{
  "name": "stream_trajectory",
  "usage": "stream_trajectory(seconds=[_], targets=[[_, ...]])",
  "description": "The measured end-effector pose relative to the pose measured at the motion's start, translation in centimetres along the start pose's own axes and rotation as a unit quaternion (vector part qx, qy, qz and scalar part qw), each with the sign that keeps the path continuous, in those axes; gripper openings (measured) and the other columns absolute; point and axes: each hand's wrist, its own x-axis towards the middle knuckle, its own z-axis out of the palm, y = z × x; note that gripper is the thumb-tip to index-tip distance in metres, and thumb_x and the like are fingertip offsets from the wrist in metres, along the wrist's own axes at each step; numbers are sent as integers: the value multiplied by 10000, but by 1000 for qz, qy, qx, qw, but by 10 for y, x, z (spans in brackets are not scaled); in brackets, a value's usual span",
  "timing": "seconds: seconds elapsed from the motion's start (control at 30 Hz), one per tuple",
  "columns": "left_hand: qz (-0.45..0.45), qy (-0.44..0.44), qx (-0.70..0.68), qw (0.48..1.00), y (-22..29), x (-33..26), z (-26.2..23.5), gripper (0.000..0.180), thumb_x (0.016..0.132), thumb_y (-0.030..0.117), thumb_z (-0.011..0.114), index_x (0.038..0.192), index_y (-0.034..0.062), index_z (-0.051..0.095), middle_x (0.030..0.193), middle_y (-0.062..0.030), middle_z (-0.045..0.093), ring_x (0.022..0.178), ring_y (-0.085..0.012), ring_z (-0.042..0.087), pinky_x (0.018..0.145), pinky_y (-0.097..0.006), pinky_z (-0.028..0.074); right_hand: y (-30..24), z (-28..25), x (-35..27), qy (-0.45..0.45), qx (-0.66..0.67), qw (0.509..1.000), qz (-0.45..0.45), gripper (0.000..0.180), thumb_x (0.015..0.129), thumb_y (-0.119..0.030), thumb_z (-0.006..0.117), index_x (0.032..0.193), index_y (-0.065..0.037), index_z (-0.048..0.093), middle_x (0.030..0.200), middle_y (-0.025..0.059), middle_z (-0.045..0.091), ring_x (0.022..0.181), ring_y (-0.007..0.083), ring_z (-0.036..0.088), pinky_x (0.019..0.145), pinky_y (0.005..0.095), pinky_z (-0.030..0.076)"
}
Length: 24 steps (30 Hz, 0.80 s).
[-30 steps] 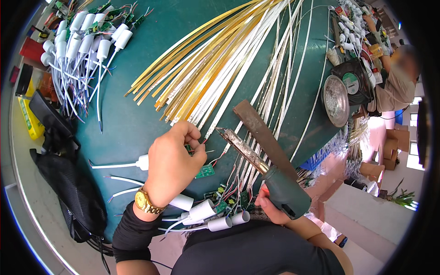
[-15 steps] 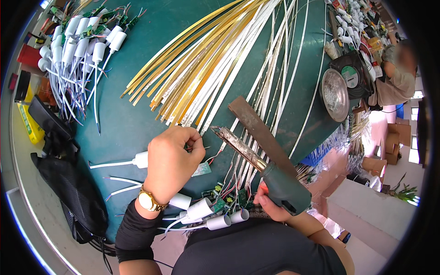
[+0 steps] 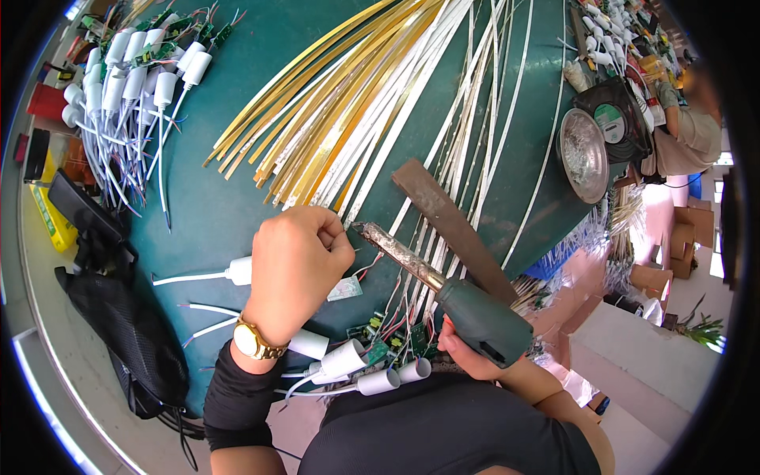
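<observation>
Left hand (image 3: 297, 265) pinched on thin wire end; right hand (image 3: 467, 356) clamped on green-handled soldering iron (image 3: 443, 289), tip at wire; likely light, limp, fragile; best held near end.

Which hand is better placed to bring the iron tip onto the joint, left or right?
Right. The right hand already grips the soldering iron, its tip nearly at the left hand. The left fist is closed, pinching a thin wire beside the tip, so likely only steadies.

Solder joint (image 3: 348, 229) hidden behind left hand (image 3: 297, 265)
</observation>
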Motion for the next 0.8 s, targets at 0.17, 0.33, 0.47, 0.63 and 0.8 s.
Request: stream_trajectory(seconds=[0.17, 0.33, 0.47, 0.63, 0.8], targets=[[-22, -5, 5, 1000, 1, 2, 0, 18, 655, 58, 654, 647, 43, 656, 572, -82, 616, 523, -259, 613, 527, -329, 481, -3, -3, 6, 18, -42, 999, -30, 57, 861, -76, 614, 886, -46, 572, 754, 34, 585, 690, 137, 609, 634, 276, 488], [-41, -16, -2, 999, 3, 3, -1, 22, 651, 62, 656, 642, 43, 654, 564, -77, 612, 511, -243, 611, 526, -326, 481, -3, 1, 7, 45, -23, 999, -9, 52, 830, -66, 637, 832, -51, 587, 731, 38, 601, 668, 159, 607, 597, 293, 471], [-36, -16, -6, 999, 1, 4, -1, 22, 650, 60, 654, 638, 42, 651, 557, -76, 608, 506, -240, 609, 525, -325, 478, -5, -2, 9, 47, -60, 997, -32, 43, 828, -58, 627, 842, -51, 587, 736, 41, 598, 665, 163, 598, 594, 295, 466], [-32, -20, -1, 999, -1, 5, -2, 24, 648, 57, 651, 631, 41, 648, 553, -77, 607, 505, -245, 608, 523, -325, 477, -3, 1, 5, 53, -75, 995, -51, 60, 838, -56, 618, 890, -49, 589, 755, 30, 583, 672, 141, 586, 605, 292, 469], [-37, -37, 5, 999, 2, 6, -5, 48, 643, 19, 648, 673, -18, 645, 560, -58, 599, 512, -109, 563, 540, -253, 463, 12, 6, -6, 46, -35, 997, -50, 219, 872, -51, 585, 1086, -38, 545, 806, 49, 576, 703, 118, 584, 621, 290, 484]])
